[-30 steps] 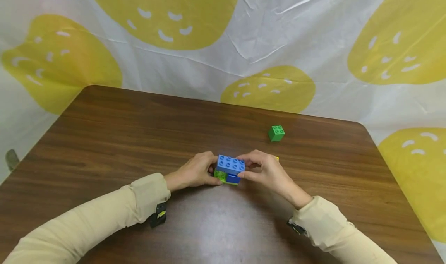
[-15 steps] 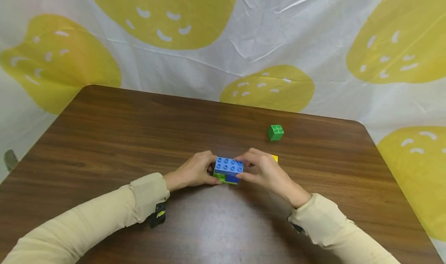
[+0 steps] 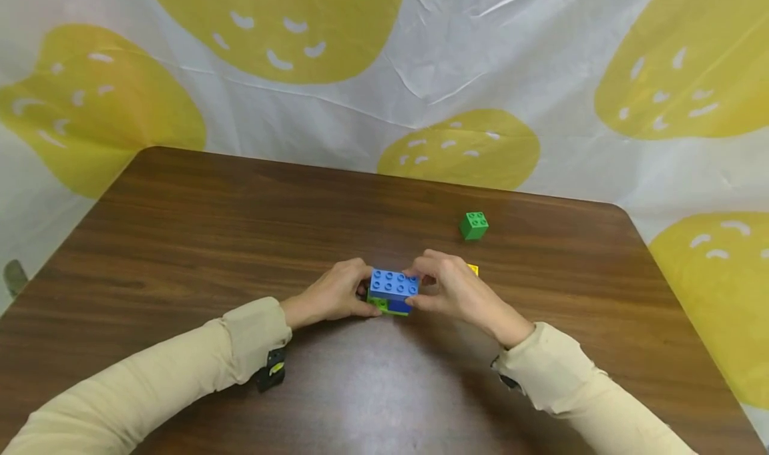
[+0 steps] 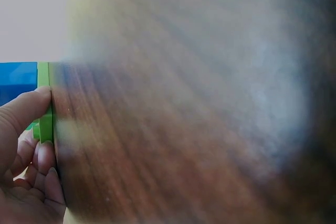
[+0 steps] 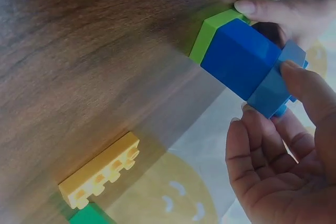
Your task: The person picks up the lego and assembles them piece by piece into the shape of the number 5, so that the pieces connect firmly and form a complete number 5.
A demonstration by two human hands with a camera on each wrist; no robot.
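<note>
Head view: I see the left hand [image 3: 333, 298] gripping the green base of the stack [image 3: 389, 295] at table [image 3: 180, 241] centre, the right hand [image 3: 456, 291] pinching the light-blue brick [image 3: 393, 283] on top. I would press straight down, studs aligned, base braced.

Left wrist view: thumb [image 4: 23, 114] on green plate [image 4: 45, 103].

Right wrist view: fingers curled round the brick's end; a yellow brick [image 5: 100, 177] lies apart. No containers visible.

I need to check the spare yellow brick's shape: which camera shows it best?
Right wrist: the yellow brick lies whole on the table, studs and long shape plain. In the head view only a yellow corner peeks past the right hand. The left wrist view misses it.
</note>
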